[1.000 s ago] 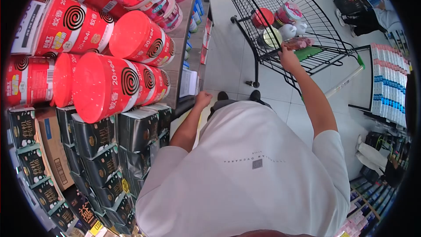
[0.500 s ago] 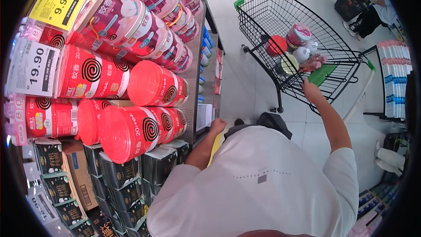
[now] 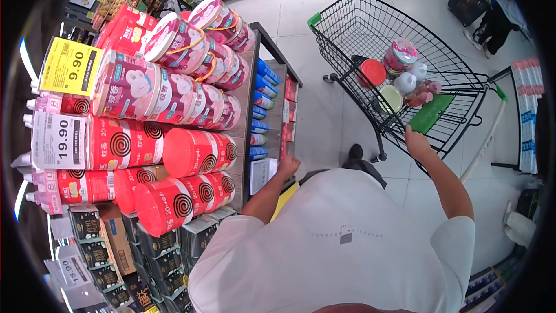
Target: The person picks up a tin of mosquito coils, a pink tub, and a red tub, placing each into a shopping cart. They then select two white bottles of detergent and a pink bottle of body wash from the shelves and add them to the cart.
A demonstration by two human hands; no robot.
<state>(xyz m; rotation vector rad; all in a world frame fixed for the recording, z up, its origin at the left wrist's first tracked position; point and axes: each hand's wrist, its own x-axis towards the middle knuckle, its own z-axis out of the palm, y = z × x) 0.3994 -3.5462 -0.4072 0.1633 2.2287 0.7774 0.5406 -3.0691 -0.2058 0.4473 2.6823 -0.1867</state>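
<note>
Right hand rests on the rear rim of the shopping cart, right of centre; I cannot tell if it grips. A firm hold there would steady the cart. Left hand, mid-frame, is clenched and empty.

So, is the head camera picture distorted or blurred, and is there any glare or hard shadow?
Head view: a strong fisheye bend, so the cart and the shelves curve; head view: a black ring closes the frame; head view: bright, even store light, only a soft sheen on the floor, no hard shadows; head view: the white price tag is sharp enough to read, and the outer edge looks softer.
</note>
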